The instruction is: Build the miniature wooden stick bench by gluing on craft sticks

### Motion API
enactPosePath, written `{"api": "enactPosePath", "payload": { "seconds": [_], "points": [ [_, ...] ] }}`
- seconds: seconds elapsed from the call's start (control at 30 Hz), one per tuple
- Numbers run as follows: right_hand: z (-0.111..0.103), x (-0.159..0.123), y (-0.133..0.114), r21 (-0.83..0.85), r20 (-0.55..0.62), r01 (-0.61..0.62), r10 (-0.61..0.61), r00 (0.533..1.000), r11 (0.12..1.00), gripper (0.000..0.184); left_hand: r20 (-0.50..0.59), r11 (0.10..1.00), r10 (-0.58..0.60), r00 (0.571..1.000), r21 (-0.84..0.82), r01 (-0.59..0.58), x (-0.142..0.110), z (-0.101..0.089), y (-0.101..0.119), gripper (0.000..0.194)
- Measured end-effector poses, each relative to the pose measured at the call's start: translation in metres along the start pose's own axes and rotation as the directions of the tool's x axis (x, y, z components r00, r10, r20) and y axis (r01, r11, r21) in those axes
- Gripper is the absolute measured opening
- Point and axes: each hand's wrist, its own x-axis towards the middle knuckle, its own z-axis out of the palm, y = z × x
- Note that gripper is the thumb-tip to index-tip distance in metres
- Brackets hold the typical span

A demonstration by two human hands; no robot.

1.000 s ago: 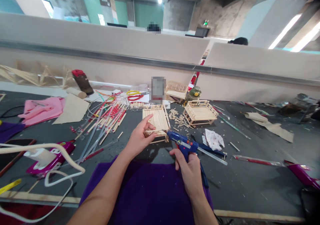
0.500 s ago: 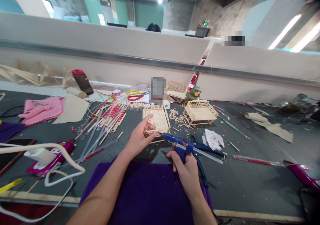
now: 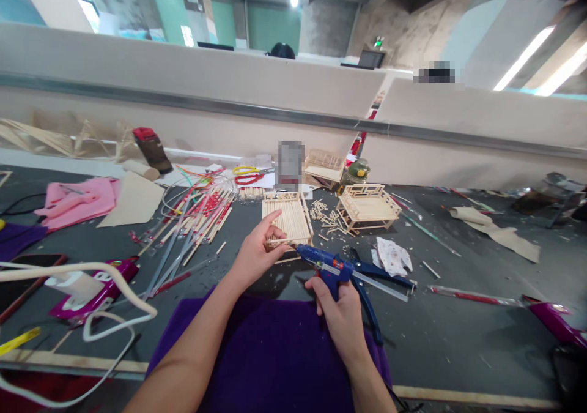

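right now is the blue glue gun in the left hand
No, the right hand grips the blue glue gun, while the left hand is at the small stick-built bench.

Smooth plastic glue gun [image 3: 329, 262], stick frame [image 3: 290, 218] — matt wood, crumpled paper [image 3: 393, 257], matt purple cloth [image 3: 279, 352]

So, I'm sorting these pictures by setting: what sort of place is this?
Probably a shared craft workshop or classroom: the right hand holds a blue glue gun, a small stick-built bench stands on the dark worktop, and a person's head shows above the pale partition.
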Motion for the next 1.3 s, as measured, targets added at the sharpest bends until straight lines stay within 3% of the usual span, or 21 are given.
{"api": "enactPosePath", "payload": {
  "seconds": [0.43,1.3],
  "points": [
    [0.0031,0.0009,0.0018,-0.033,0.004,0.029,-0.029,1.0,0.999,0.042,0.018,0.998,-0.007,1.0,-0.056,0.008,0.0,-0.0002,0.0003,0.075],
    [0.0042,0.0024,0.0065,-0.08,-0.021,0.028,-0.03,0.999,0.996,0.042,0.0,1.0,0.012,1.0,0.006,-0.012,-0.0004,-0.0005,0.0021,0.071]
  ]
}}
